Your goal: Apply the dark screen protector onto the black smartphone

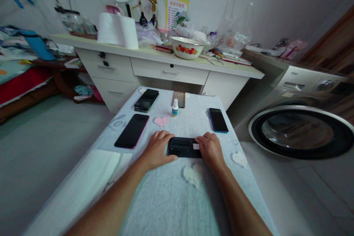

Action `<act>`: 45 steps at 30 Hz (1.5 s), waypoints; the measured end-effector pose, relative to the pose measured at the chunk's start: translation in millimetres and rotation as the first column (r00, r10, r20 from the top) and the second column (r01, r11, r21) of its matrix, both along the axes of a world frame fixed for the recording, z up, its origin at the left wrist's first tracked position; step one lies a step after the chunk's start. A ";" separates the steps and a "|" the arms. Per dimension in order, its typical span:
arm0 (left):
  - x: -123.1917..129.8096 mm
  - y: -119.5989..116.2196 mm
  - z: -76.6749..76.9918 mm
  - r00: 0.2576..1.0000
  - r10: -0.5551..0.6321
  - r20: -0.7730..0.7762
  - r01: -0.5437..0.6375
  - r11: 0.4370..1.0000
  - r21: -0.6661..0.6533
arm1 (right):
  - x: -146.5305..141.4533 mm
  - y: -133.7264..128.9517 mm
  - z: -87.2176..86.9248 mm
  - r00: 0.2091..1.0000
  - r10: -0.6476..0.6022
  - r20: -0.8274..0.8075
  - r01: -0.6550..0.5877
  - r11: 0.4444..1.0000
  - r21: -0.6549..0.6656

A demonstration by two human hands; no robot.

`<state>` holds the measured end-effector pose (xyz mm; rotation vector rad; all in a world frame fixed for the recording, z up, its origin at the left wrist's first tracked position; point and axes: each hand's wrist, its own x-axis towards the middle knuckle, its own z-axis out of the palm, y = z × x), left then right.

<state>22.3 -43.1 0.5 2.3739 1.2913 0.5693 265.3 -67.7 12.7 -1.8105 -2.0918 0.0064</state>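
Note:
A dark smartphone (pixel 184 146) lies sideways on the cloth-covered table, its back facing up. Its camera module is near the left end, and a small pale pink sticker (pixel 196 146) is near the right. My left hand (pixel 159 148) grips the left end, fingers on the far edge and thumb by the near corner. Around the right end, my right hand (pixel 209 149) is closed, with its fingertips on the phone's back and edge. Beyond the hands stands a small white bottle (pixel 174 108) with a blue and yellow label.
A pink-edged phone (pixel 132 131) lies at left, with a stack of phones (pixel 146 100) behind it. A blue-edged phone (pixel 218 120) is at right. At the back lies a phone case (pixel 179 99). A white desk (pixel 171 70) and washing machine (pixel 301 118) border the table.

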 end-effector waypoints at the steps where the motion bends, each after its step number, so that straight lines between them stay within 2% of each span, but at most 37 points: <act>1: 0.1 -0.4 0.7 1.000 0.001 -0.002 -0.001 1.000 -0.003 | -1.6 0.3 -0.8 1.000 -0.009 0.001 0.009 1.000 0.001; 12: 1.1 -3.5 4.6 1.000 -0.013 -0.019 0.013 1.000 -0.011 | -20.8 -2.9 0.8 0.993 0.110 -0.040 -0.109 0.994 0.015; 20: 0.0 -3.6 5.0 1.000 -0.023 -0.012 0.023 1.000 -0.014 | -31.4 -11.0 0.0 0.964 0.242 -0.107 -0.243 0.970 0.004; 26: -0.9 -3.0 2.4 1.000 -0.022 0.003 0.022 1.000 -0.004 | -41.3 -13.9 -2.0 0.949 0.307 -0.077 -0.307 0.952 0.010; 34: 0.0 -3.1 7.3 1.000 -0.006 0.015 0.007 0.999 -0.037 | -45.2 -26.3 13.6 0.916 0.401 0.006 -0.400 0.915 -0.055; 37: 0.1 -2.4 4.7 1.000 -0.008 0.026 0.009 1.000 -0.027 | -45.6 -32.0 17.5 0.920 0.392 0.015 -0.390 0.918 -0.072; 45: 0.8 -2.8 5.7 0.999 -0.012 0.037 0.013 0.999 -0.039 | -43.9 -42.4 13.9 0.920 0.372 -0.120 -0.382 0.921 -0.078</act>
